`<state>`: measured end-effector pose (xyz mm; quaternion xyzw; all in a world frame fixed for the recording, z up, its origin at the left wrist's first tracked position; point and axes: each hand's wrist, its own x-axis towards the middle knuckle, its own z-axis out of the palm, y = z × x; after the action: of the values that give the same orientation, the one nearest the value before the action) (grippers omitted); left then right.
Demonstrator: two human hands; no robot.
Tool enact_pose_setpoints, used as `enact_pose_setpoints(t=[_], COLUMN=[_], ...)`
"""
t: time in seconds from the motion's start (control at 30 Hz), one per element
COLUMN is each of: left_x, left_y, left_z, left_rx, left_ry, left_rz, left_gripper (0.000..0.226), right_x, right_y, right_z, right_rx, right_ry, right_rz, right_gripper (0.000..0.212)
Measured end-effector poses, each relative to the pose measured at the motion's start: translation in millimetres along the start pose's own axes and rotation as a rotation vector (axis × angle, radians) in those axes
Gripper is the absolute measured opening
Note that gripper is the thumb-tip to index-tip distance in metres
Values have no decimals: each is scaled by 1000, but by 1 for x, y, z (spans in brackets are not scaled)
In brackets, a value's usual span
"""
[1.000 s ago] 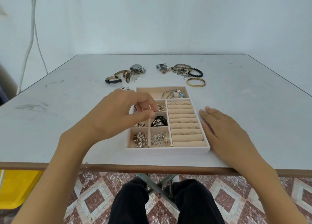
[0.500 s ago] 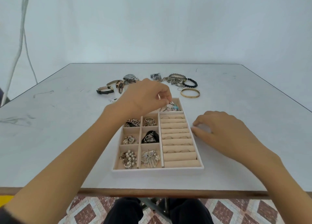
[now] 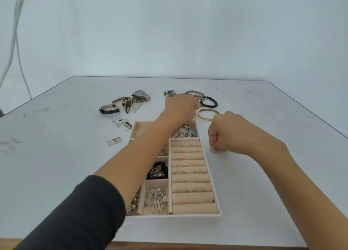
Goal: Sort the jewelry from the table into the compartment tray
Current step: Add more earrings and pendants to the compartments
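Note:
The beige compartment tray lies in front of me with ring rolls on its right side. Its left cells hold pearls, silver pieces and a black item. Bracelets with a turquoise bead fill the far compartment. My left hand reaches past the tray's far edge with curled fingers onto a pile of chains; its fingertips are hidden. Beside the pile lie a black bead bracelet and a gold bangle. My right hand is a fist with knuckles on the table right of the tray.
To the far left lie a silver watch, a rose-gold watch and a black-strap watch. Small earring cards and a flat tag sit left of the tray. A small silver watch piece lies behind my left hand.
My left hand left the tray's left cells and moved forward over the far compartment to the chain pile. My right hand went from flat to a fist and moved forward.

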<state>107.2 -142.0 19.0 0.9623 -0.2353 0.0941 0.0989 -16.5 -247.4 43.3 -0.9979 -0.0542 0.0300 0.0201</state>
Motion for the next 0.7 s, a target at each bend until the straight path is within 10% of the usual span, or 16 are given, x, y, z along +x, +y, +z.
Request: enact_pose_setpoints(t=[0.3,0.5,0.7], left_x=[18,25,32], left_y=[-14,-23,-21], left_z=[9,8,6], left_rx=[-64,-123,-199], left_ry=[-25,-50,-94], left_rz=[30,21,25], left_gripper=[16,7,13], right_x=[28,98,144], right_y=[34,72,79], right_z=[-30,-26,7], right_rx=[266,453,384], right_ry=[-369,124,92], right_rz=[-52,250,404], right_gripper=[6,25,47])
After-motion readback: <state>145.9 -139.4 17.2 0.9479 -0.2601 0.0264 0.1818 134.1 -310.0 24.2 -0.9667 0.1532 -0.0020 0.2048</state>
